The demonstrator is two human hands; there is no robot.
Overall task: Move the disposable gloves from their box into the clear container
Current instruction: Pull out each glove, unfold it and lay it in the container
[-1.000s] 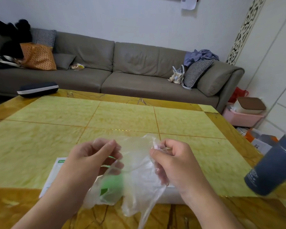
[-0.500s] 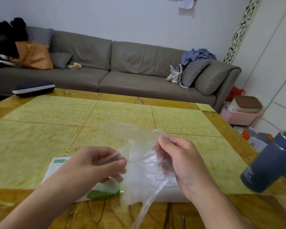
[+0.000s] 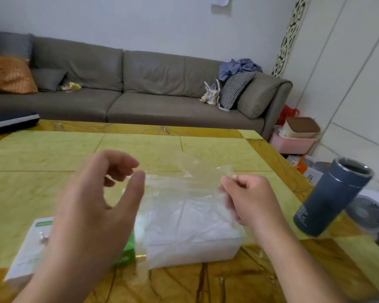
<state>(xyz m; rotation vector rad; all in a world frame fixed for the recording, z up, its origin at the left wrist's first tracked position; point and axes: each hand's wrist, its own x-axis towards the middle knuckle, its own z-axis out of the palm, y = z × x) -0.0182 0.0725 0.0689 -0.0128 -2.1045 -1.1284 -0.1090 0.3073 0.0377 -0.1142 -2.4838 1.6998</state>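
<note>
One thin clear glove [image 3: 184, 189] is held stretched above the clear container [image 3: 195, 248], which is seen on the tabletop [image 3: 53, 162] between the two hands. A corner of the glove is pinched in the grip of the right hand [image 3: 247, 200], thumb against curled fingers. The left hand [image 3: 96, 206] is raised at the glove's other edge, its fingers loosely bent and parted from the thumb; whether the film is touched by it cannot be told. The white and green glove box [image 3: 31, 248] is partly hidden beneath the left hand, just beside the container. A dark blue flask [image 3: 330, 197] is seen to the right.
</note>
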